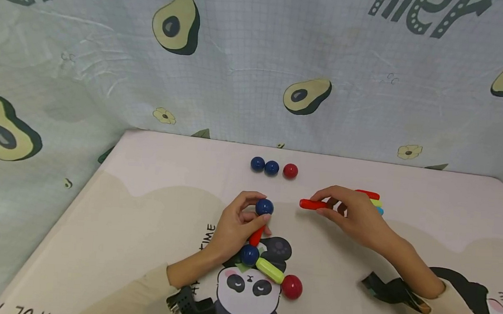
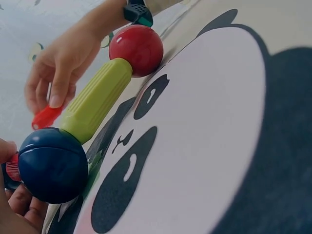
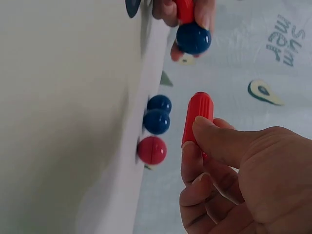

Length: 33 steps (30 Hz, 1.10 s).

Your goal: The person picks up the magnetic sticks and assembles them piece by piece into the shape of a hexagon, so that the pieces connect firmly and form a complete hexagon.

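Behind the table [image 1: 161, 171]: a pale cloth [image 1: 240, 42] printed with avocados.
Tabletop print: a panda [image 1: 247, 296], partly covered by the joined pieces.
Chain [image 1: 267, 268]: from far end to near, upper blue ball [image 1: 264, 206], attached red rod [image 1: 256, 237], lower blue ball [image 1: 249, 255], lime rod [image 1: 273, 273], end red ball [image 1: 292, 287]; it bends at the lower blue ball.
Right hand [image 1: 355, 214]: thumb and fingers pinch the free red rod [image 1: 310, 204] by its right part, holding it above the tabletop.
Left hand [image 1: 236, 228]: thumb and fingers grip the chain's far end, around the upper blue ball and the attached red rod.
Free red rod: right of the upper blue ball and apart from it; its long axis runs nearly left to right, with the bare end towards that ball and the left hand. The right hand is nearer, being on it.
Spare rods [image 1: 367, 195]: red, lime and blue, just beyond the right hand, partly hidden by it.
Loose balls [image 1: 272, 168]: two blue close together, one red beside them, towards the table's far edge.
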{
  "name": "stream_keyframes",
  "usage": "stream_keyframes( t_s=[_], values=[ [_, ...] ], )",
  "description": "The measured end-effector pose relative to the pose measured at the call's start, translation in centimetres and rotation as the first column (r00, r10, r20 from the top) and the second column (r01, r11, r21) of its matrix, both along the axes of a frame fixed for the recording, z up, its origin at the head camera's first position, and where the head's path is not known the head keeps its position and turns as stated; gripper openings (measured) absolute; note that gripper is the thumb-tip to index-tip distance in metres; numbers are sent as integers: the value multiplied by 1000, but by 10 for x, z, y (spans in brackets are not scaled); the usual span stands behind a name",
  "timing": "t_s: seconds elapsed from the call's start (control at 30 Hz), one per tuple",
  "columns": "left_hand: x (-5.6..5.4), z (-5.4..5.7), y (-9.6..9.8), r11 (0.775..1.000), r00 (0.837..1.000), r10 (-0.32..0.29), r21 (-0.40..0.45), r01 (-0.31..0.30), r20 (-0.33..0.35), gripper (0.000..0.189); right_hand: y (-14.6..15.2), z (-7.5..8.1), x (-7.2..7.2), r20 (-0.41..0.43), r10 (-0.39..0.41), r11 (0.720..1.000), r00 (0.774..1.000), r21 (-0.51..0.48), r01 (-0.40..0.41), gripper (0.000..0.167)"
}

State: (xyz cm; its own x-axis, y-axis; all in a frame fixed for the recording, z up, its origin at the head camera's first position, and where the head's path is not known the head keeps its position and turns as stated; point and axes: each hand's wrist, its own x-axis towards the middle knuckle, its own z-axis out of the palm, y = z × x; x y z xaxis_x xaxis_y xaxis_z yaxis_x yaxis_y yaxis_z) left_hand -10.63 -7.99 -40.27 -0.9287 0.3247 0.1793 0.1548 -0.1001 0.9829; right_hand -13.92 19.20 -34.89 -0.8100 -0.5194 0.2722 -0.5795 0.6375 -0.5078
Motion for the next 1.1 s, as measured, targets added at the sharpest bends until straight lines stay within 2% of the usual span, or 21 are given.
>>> stream_keyframes(
  t_s=[0.23, 0.77, 1.1],
  values=[
    [-1, 1, 0, 1000, 1000, -1, 17, 1, 2, 43, -21, 3, -4, 44, 49, 999, 998, -10, -49, 34],
    [0, 2, -1, 1000, 1000, -2, 5, 2, 5, 44, -43, 12, -8, 66, 101, 995, 993, 14, -102, 31],
    [0, 2, -1, 999, 1000, -10, 36, 9, 14, 44, -47, 11, -8, 66, 89, 996, 994, -5, -89, 32]
  ],
)
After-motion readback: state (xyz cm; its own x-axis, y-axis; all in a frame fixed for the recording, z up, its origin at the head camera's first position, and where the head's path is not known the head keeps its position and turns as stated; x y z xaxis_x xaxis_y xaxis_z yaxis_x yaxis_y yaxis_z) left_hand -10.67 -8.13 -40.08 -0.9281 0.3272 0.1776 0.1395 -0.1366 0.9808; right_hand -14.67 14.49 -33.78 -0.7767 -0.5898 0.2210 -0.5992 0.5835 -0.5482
